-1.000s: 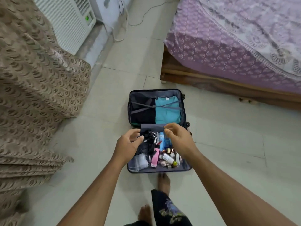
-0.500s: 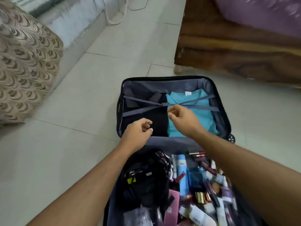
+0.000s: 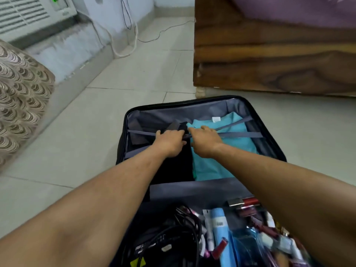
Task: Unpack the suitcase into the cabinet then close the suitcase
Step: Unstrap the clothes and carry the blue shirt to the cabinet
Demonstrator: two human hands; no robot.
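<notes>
The suitcase lay open on the floor tiles, filling the lower centre of the frame, its far half in mid-frame holding folded teal clothes on the right and dark clothes on the left. Half a second before, the two hands had hovered apart above the crossed straps; now both had come down onto the point where the straps met. The left hand was curled knuckles-up over the strap crossing, and the right hand sat just beside it, fingers bent down onto the same spot. They seemed to be gripping a buckle, though it was hidden under the fingers. Both forearms stretched in from the bottom corners. The near half, at the bottom edge, was cut off and blurred: black cables, a pale blue tube and small toiletries could just be made out.
</notes>
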